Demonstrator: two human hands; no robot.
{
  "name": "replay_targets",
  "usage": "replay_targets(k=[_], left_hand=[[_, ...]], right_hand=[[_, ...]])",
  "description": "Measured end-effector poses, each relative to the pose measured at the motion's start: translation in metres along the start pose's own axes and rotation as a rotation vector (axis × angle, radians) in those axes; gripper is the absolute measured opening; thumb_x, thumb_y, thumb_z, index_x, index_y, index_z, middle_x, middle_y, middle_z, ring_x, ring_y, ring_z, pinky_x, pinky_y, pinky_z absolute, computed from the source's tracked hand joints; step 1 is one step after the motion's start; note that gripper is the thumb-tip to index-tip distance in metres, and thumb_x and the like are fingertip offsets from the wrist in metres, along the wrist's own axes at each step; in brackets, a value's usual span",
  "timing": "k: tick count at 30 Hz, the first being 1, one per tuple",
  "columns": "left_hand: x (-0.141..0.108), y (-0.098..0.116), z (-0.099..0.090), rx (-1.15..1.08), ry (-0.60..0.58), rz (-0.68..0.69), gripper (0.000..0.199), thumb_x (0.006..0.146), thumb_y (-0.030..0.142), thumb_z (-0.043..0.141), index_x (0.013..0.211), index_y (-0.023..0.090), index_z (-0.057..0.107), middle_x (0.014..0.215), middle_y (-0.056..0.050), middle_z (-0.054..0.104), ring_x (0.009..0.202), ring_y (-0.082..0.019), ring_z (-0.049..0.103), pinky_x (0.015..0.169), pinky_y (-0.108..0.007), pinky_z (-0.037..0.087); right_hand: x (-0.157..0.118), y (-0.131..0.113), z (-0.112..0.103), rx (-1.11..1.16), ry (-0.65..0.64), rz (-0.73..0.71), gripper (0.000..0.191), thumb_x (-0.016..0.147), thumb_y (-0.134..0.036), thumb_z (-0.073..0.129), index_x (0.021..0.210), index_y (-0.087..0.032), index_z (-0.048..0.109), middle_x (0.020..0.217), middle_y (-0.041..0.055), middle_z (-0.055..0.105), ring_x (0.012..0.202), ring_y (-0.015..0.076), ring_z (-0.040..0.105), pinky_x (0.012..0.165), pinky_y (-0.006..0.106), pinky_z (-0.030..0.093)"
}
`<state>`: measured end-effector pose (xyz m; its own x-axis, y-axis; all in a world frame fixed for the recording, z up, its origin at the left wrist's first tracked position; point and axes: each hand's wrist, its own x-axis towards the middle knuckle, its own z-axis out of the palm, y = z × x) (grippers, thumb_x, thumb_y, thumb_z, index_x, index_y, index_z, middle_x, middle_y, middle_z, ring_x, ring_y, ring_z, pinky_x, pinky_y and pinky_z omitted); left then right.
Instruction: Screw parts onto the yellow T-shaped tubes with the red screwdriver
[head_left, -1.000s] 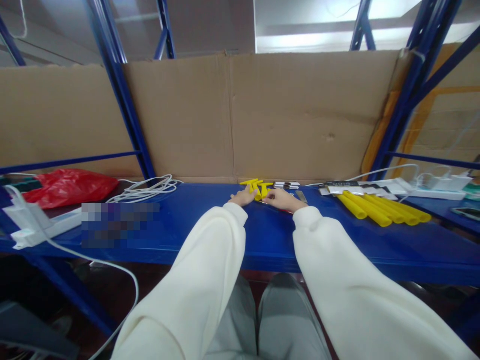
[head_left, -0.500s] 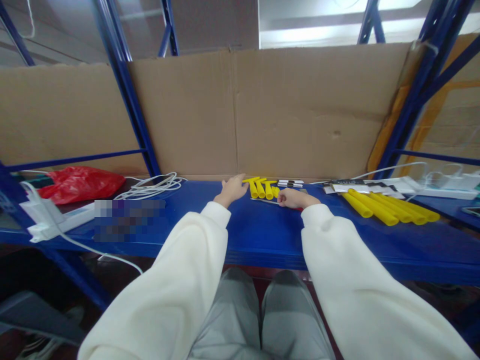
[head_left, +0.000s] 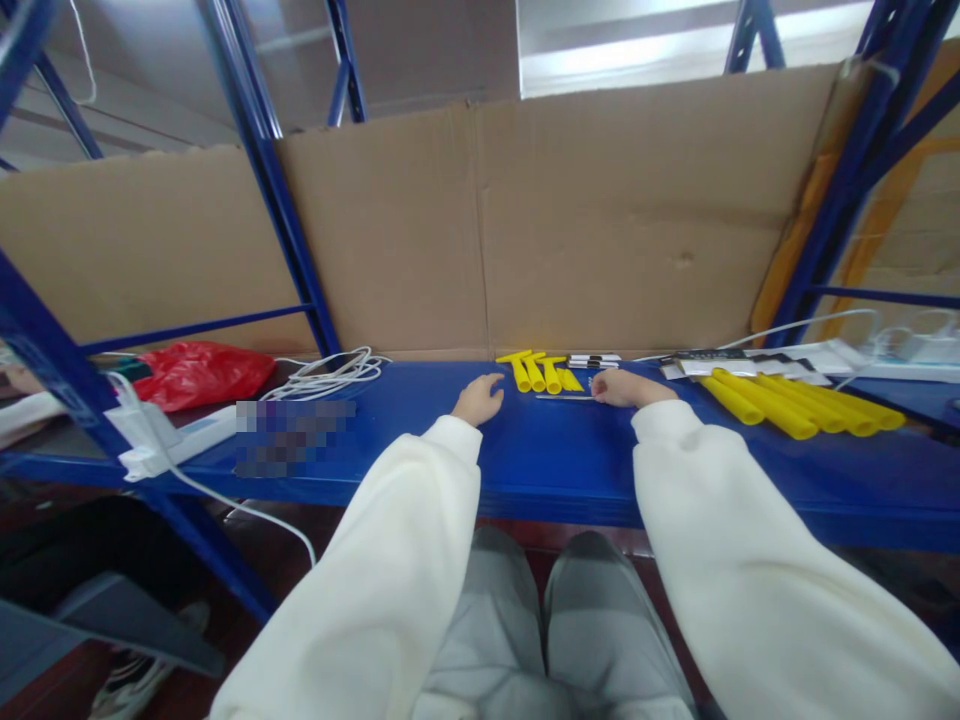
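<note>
Several yellow T-shaped pieces lie in a row at the back middle of the blue table. My left hand is over the table just left of them, fingers apart and holding nothing. Right of the row, my right hand has its fingers closed at the end of a thin light rod; whether it grips the rod is too small to tell. Black and white items lie behind that hand.
Long yellow tubes lie at the right, beside flat white and black packets. A red bag, coiled white cable and white power strip are at the left. Blue posts flank the cardboard wall.
My left hand has drawn back from the yellow T-shaped pieces, toward me. The camera view has shifted a little, and another person's hand and sleeve now show at the far left.
</note>
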<state>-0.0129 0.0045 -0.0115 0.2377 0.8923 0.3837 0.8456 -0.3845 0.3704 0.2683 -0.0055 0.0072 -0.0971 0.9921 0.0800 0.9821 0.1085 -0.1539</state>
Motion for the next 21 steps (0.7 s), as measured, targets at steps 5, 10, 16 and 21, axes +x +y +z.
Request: replay_targets(k=[5, 10, 16, 21], left_hand=[[-0.004, 0.007, 0.005, 0.182, -0.148, 0.105, 0.047, 0.100, 0.031, 0.041, 0.146, 0.030, 0.051, 0.157, -0.009, 0.046, 0.142, -0.030, 0.045, 0.110, -0.057, 0.041], [-0.005, 0.013, 0.005, 0.255, -0.190, 0.148, 0.047, 0.103, 0.036, 0.033, 0.148, 0.032, 0.048, 0.164, -0.009, 0.035, 0.148, -0.032, 0.036, 0.112, -0.062, 0.036], [-0.005, 0.015, 0.004, 0.277, -0.208, 0.148, 0.049, 0.104, 0.035, 0.028, 0.149, 0.031, 0.046, 0.164, -0.010, 0.035, 0.148, -0.031, 0.035, 0.112, -0.062, 0.034], [-0.006, 0.016, 0.004, 0.284, -0.198, 0.160, 0.048, 0.104, 0.033, 0.028, 0.148, 0.029, 0.048, 0.163, -0.010, 0.037, 0.147, -0.029, 0.037, 0.112, -0.060, 0.035]], right_hand=[[0.003, -0.017, 0.007, 0.058, 0.104, -0.135, 0.032, 0.091, -0.033, 0.057, 0.116, -0.021, 0.075, 0.118, 0.0110, 0.074, 0.107, 0.0251, 0.068, 0.094, 0.034, 0.050], [0.002, -0.043, 0.017, 0.045, 0.087, -0.144, 0.037, 0.099, -0.030, 0.043, 0.118, -0.025, 0.074, 0.126, 0.0091, 0.072, 0.116, 0.0273, 0.065, 0.101, 0.044, 0.048], [-0.001, -0.049, 0.017, -0.019, 0.089, -0.125, 0.040, 0.098, -0.028, 0.040, 0.120, -0.028, 0.073, 0.130, 0.0092, 0.070, 0.122, 0.0301, 0.062, 0.105, 0.054, 0.044], [0.003, -0.047, 0.020, -0.018, 0.101, -0.142, 0.041, 0.097, -0.027, 0.039, 0.118, -0.029, 0.075, 0.129, 0.0084, 0.071, 0.121, 0.0286, 0.063, 0.104, 0.051, 0.046]])
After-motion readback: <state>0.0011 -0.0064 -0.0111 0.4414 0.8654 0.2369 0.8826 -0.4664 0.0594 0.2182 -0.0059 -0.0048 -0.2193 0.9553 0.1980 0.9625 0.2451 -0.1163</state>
